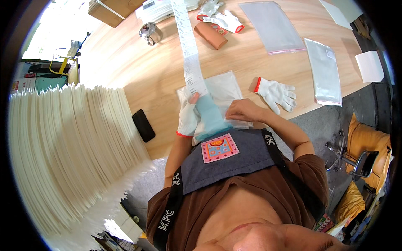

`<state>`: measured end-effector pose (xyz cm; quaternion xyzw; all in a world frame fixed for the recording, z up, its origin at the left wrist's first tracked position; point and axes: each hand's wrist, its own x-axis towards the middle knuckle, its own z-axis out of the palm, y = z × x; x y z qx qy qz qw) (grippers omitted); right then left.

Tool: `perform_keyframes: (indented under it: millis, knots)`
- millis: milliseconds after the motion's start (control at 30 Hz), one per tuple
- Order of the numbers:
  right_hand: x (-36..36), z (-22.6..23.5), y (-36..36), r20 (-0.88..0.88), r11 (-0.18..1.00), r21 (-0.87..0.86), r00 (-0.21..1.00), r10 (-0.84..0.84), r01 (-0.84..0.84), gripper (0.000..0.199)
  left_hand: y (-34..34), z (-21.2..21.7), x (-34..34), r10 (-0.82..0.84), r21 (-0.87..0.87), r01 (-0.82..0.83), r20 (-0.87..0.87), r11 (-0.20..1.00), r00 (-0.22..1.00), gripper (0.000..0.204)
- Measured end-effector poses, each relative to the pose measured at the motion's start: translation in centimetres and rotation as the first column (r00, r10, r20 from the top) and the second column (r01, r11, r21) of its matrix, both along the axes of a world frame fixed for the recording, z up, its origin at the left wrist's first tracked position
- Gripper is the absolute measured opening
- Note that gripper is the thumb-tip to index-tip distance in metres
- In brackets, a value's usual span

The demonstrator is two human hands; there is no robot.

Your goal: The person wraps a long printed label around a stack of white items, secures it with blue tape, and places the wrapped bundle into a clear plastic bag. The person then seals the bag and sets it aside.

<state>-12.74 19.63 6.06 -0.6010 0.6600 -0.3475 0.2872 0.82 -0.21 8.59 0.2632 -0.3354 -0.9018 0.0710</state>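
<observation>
Long white label strip [189,50], clear bags [274,26]

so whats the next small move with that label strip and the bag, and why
Probably press the strip's end flat onto the clear bag. The gloved left hand pins the end of the long paper label strip on the bag with its thumb, and the bare right hand rests on the bag beside a light blue folded piece. Whether the end is stuck down cannot be told.
</observation>
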Motion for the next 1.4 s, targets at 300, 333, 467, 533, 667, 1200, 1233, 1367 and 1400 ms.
perform_keyframes:
  millis: [300, 333, 467, 533, 667, 1200, 1233, 1367, 1400]
  knots:
    - [-0.6, -1.3, -4.0, 0.175, 0.792, -0.206, 0.818, -0.549, 0.575, 0.025, 0.2, -8.1, -0.6, -0.005, -0.382, 0.058, 0.139, 0.922, 0.99, 0.03]
    - [-0.1, -1.8, -4.5, 0.247, 0.789, -0.14, 0.792, -0.558, 0.599, 0.024, 0.2, -7.8, -0.6, -0.017, -0.395, 0.071, 0.138, 0.916, 0.99, 0.031]
    - [0.3, -2.9, -5.3, 0.411, 0.846, 0.016, 0.768, -0.492, 0.533, 0.022, 0.2, -7.0, -0.9, -0.033, -0.284, 0.052, 0.074, 0.957, 0.997, 0.03]
    - [0.6, -3.1, -5.4, 0.341, 0.859, -0.083, 0.825, -0.451, 0.505, 0.019, 0.6, -6.0, -1.9, 0.052, 0.034, -0.054, 0.057, 0.998, 0.997, 0.028]
    - [1.2, -2.1, -5.2, -0.236, 0.795, -0.491, 0.825, -0.514, 0.356, 0.011, -1.1, -11.4, -0.9, -0.048, -0.024, 0.053, 0.162, 0.998, 0.986, 0.028]
    - [-6.2, -4.0, -3.7, 0.58, 0.774, 0.257, 0.548, -0.603, 0.579, 0.021, -1.1, -11.3, -0.8, -0.002, -0.184, 0.057, 0.287, 0.981, 0.958, 0.03]
    - [-6.3, -4.6, -4.1, 0.528, 0.755, 0.256, 0.567, -0.632, 0.603, 0.022, -1.1, -11.2, -0.8, 0.008, -0.174, 0.04, 0.268, 0.984, 0.963, 0.029]
    - [-6.9, -6.2, -5.0, 0.316, 0.698, 0.216, 0.627, -0.712, 0.683, 0.024, -1.8, -11.9, -0.4, -0.078, -0.193, 0.153, 0.351, 0.969, 0.933, 0.029]
    - [-7.0, -6.5, -5.0, 0.263, 0.689, 0.199, 0.639, -0.723, 0.697, 0.025, -1.7, -11.9, -0.4, -0.08, -0.191, 0.153, 0.345, 0.969, 0.935, 0.03]
